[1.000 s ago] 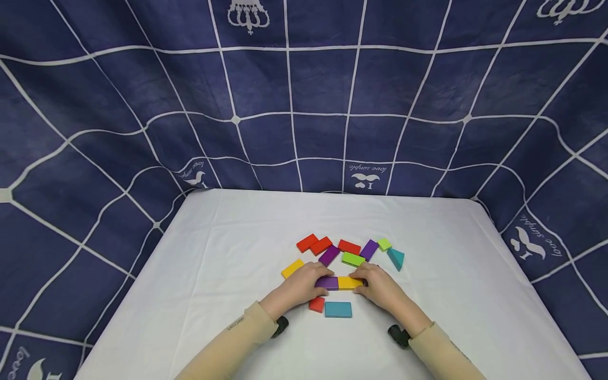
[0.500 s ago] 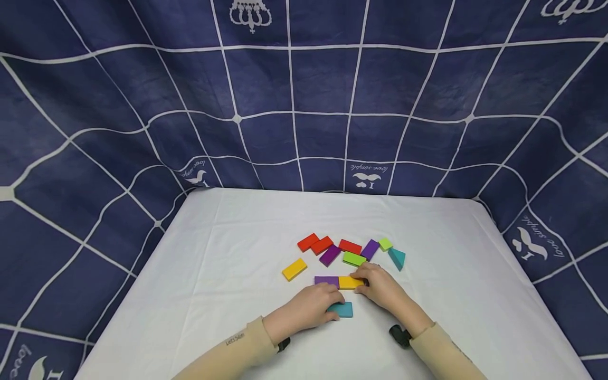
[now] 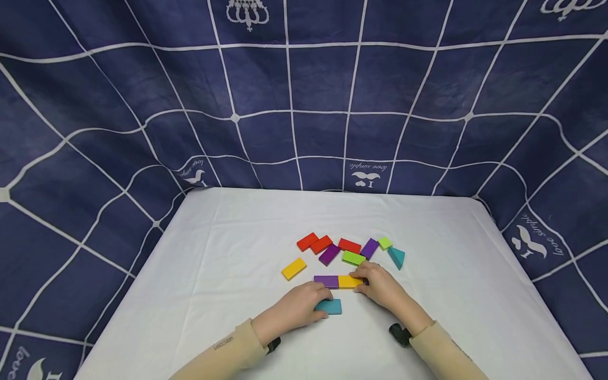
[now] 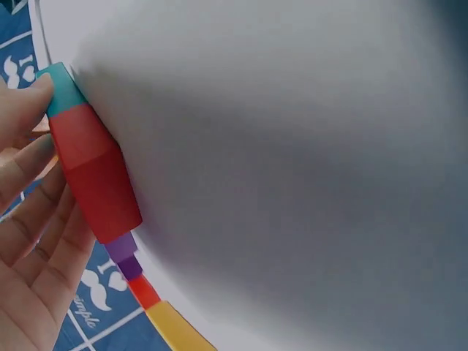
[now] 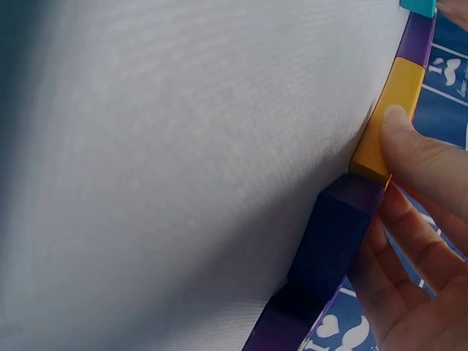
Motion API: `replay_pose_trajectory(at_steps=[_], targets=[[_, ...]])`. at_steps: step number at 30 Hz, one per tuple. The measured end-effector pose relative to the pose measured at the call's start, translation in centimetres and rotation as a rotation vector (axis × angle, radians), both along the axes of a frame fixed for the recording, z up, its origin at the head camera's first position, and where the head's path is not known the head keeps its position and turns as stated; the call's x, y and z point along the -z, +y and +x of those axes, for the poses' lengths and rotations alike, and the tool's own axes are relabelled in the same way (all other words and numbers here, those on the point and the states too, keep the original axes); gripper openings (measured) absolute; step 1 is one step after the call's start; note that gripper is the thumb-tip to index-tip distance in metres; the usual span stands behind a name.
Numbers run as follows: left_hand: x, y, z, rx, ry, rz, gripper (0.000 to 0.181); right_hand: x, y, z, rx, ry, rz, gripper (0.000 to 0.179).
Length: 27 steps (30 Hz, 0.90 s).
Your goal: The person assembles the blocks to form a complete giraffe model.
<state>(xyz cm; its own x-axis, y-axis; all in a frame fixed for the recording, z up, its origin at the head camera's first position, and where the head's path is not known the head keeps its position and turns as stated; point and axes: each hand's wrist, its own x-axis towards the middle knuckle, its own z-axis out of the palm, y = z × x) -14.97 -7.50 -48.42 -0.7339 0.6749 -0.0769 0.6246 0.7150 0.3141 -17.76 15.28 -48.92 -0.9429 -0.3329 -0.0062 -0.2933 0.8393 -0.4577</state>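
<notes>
From where I stand, the left hand [image 3: 294, 306] has its thumb and fingers around the left end of a teal block [image 3: 333, 307], which lies flat on the white tabletop [image 3: 228, 237], on the person's side of a short row. The left wrist view shows a red piece [image 4: 95, 175] right against the teal block, mostly covered by the hand from above.

The right hand [image 3: 380, 285] pinches the middle yellow block [image 3: 348, 282] near its right end, thumb on the near edge and fingers on the far side. That block meets a purple block [image 3: 325, 282] end to end, the 2 in one straight line. The right wrist view is dim, but a dark blue block [image 5: 333, 234] seems to touch the yellow one's other end.

Beyond the row lie more pieces. A lone yellow block [image 3: 294, 269] sits slanted to the left. Farther back are 2 slanted red blocks [image 3: 314, 243] side by side, then a plum block [image 3: 329, 255], a third red block [image 3: 349, 246], a green block [image 3: 353, 257], a violet block [image 3: 369, 248], a small lime piece [image 3: 385, 243] and a teal triangle [image 3: 396, 257] at far right. Navy cloth [image 3: 318, 137] with white lines hangs behind.
</notes>
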Motion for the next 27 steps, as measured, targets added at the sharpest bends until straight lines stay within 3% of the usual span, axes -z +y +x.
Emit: replay_pose_trajectory(at_steps=[9, 22, 27], targets=[[0.1, -0.6, -0.4, 0.022, 0.159, -0.010, 0.033, 0.1, 0.0, 0.0, 0.000, 0.002, 0.003, 0.030], [0.0, -0.2, -1.0, 0.004, 0.212, 0.009, 0.032, 0.2, 0.1, -0.1, 0.003, -0.002, -0.005, 0.029], [0.1, -0.1, -1.4, -0.036, 0.201, 0.014, 0.042, 0.3, 0.1, -0.1, 0.010, -0.005, -0.002, 0.029]])
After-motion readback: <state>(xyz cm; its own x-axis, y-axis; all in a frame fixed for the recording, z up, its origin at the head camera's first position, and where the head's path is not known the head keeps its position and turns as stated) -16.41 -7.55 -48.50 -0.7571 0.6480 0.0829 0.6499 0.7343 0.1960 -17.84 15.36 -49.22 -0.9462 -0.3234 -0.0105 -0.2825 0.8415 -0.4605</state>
